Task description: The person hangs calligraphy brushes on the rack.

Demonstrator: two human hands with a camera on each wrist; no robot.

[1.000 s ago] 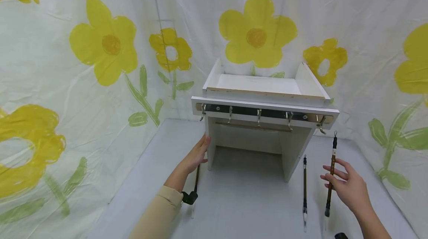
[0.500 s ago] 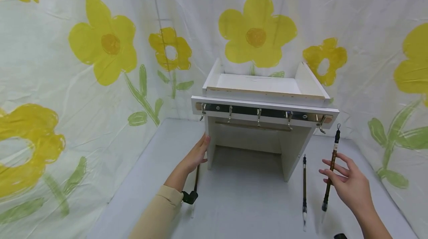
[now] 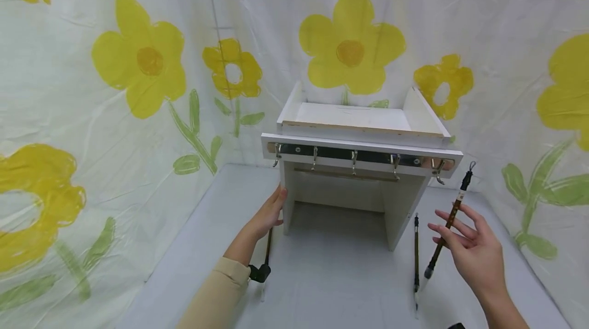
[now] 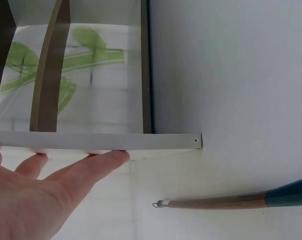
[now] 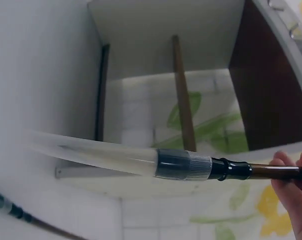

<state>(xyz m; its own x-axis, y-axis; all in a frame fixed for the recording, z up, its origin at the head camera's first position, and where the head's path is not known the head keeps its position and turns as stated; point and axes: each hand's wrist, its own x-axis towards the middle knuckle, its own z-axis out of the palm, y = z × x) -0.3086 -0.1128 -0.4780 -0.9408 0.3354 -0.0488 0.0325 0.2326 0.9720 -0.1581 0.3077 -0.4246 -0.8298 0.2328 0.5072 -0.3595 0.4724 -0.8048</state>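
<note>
Your right hand point(image 3: 474, 255) pinches a calligraphy brush point(image 3: 448, 219) in its fingers, tilted, with the loop end up near the rightmost hook point(image 3: 438, 170) of the white rack point(image 3: 363, 142). Your left hand point(image 3: 267, 214) lies with straight fingers against the left side panel of the rack and steadies it. All five hooks look free, so no brush hangs yet. Two other brushes lie on the table point(image 3: 340, 278): one point(image 3: 416, 257) beside the right panel, one point(image 3: 267, 252) under your left wrist.
</note>
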